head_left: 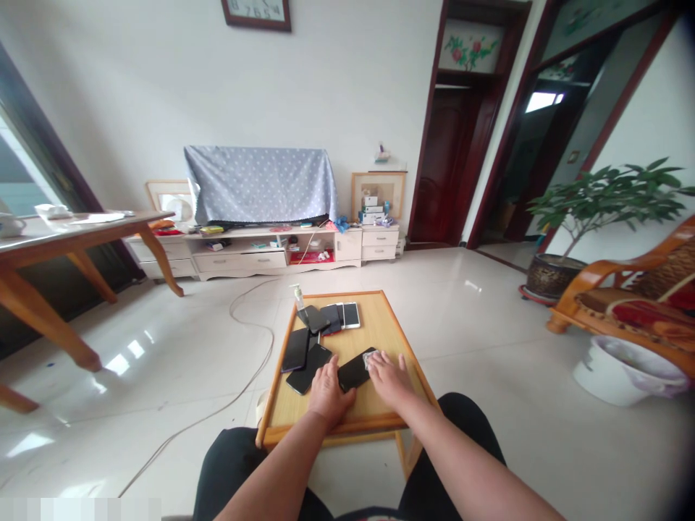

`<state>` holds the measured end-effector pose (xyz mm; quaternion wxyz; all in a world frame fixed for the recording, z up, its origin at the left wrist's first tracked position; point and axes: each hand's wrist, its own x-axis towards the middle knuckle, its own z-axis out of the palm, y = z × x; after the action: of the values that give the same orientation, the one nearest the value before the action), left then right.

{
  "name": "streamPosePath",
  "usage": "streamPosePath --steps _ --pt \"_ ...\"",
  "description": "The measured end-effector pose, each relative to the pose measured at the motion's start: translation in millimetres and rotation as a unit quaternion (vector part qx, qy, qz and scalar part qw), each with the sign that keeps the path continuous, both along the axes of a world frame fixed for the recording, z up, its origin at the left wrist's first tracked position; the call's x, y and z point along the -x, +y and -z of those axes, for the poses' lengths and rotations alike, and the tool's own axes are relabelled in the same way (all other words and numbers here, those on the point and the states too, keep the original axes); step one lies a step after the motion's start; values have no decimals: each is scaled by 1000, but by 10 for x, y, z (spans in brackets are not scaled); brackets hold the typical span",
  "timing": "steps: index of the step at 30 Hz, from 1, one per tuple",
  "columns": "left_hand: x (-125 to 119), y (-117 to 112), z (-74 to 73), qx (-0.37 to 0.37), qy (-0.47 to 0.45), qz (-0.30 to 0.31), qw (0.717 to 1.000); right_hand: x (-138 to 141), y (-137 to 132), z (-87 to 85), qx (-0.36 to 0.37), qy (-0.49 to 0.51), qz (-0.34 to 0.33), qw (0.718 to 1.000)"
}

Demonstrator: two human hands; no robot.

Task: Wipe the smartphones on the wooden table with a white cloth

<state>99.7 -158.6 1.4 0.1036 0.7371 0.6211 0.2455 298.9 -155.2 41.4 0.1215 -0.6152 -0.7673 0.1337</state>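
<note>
A black smartphone (355, 372) lies slanted on the small wooden table (386, 329). My left hand (329, 394) grips its near left end, thumb on the near edge and fingers on the far side. My right hand (389, 379) presses a crumpled whitish wipe (370, 357) onto the phone's far right end; the fingers partly cover it. Left of my left hand lie another black phone (309, 369) and a dark phone (295, 350). Farther back, several phones overlap, among them a white-framed phone (351, 315).
A pump bottle (298, 295) stands at the table's far left corner. A cable (255, 376) runs over the floor on the left. A larger wooden table (81, 235) is at left; a white bucket (624, 373) and wooden chair (624, 282) are at right. Beyond is a low cabinet (239, 264).
</note>
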Motion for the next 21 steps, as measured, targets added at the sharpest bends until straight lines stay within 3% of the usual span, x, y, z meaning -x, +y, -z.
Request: streamPosePath --steps 3,7,9,13,15,21 --pt "2 1 16 -16 3 0 1000 50 15 -13 -8 -16 24 1000" --pt "19 1 43 -43 3 5 999 277 -163 105 -41 -1 -85 996" --pt "23 -1 46 -49 7 9 999 267 -168 129 -41 2 -97 994" --pt "12 -10 29 -56 19 4 998 42 -12 92 -24 -25 39 999" --pt "5 -16 15 -50 26 2 998 -7 -17 112 -24 -39 70 996" --pt "8 -46 -48 -21 37 0 999 126 -374 276 -51 -17 -56 997"
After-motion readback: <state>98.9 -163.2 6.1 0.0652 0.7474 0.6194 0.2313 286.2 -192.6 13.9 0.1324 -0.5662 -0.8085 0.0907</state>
